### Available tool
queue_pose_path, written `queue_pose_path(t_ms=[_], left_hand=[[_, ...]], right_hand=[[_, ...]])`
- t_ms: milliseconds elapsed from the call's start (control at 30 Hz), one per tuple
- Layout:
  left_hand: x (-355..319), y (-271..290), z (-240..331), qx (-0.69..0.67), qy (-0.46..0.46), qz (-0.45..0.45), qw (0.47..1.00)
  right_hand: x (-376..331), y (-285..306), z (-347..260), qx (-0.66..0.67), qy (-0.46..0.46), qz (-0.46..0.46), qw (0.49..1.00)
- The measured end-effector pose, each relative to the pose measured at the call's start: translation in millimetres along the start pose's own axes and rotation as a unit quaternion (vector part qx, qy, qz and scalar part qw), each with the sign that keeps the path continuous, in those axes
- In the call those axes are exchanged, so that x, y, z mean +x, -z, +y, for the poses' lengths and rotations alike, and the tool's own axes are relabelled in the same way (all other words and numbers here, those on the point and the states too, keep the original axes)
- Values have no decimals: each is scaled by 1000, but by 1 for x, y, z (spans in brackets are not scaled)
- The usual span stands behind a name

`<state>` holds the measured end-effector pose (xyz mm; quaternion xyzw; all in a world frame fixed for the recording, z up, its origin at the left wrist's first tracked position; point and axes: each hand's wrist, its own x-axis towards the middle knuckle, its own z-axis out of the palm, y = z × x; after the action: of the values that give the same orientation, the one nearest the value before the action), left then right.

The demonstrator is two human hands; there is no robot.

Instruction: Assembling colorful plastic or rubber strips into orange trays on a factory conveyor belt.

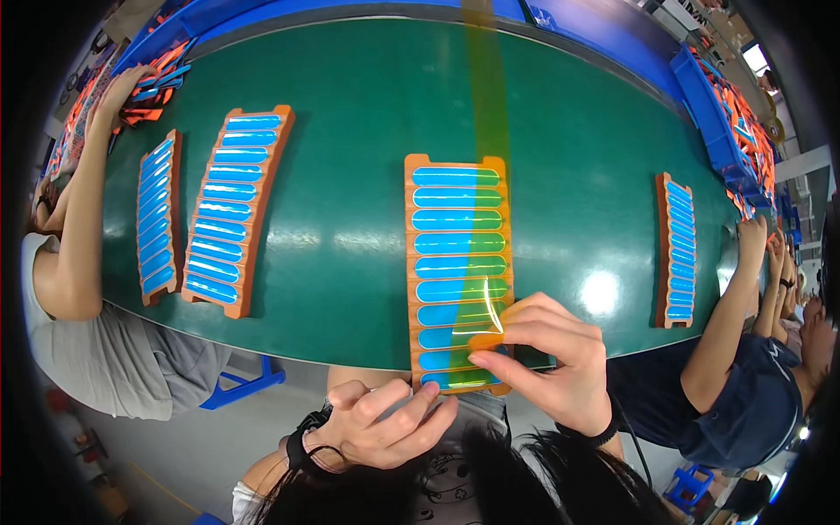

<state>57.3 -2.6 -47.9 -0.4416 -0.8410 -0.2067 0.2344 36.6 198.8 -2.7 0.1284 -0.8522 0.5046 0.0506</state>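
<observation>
An orange tray with a row of slots lies in front of me, each slot holding a blue rounded strip. Over its right half runs a long band of clear yellow film, coming from the table's far edge. My right hand pinches this film between thumb and fingers near the tray's near right end, where the film is bent and shiny. At the near left corner is my left hand, its fingers partly bent and apart, a fingertip on the lowest blue strip. Nothing shows in its grasp.
Two filled orange trays lie to the left, another tray to the right. Orange and blue pieces are heaped far left; a blue bin holds more. Co-workers sit at both sides of the green table.
</observation>
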Motion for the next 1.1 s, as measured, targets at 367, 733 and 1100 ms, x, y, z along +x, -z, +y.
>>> queue_pose_path(t_ms=[367, 733, 1100], left_hand=[[5, 0, -1, -9, 2, 10, 1000], [9, -2, 3, 17, 28, 17, 999], [8, 0, 5, 12, 33, 9, 999]], right_hand=[[1, 0, -2, -28, 8, 7, 1000], [2, 0, -4, -35, 15, -12, 999], [-8, 1, -14, -98, -26, -46, 994]])
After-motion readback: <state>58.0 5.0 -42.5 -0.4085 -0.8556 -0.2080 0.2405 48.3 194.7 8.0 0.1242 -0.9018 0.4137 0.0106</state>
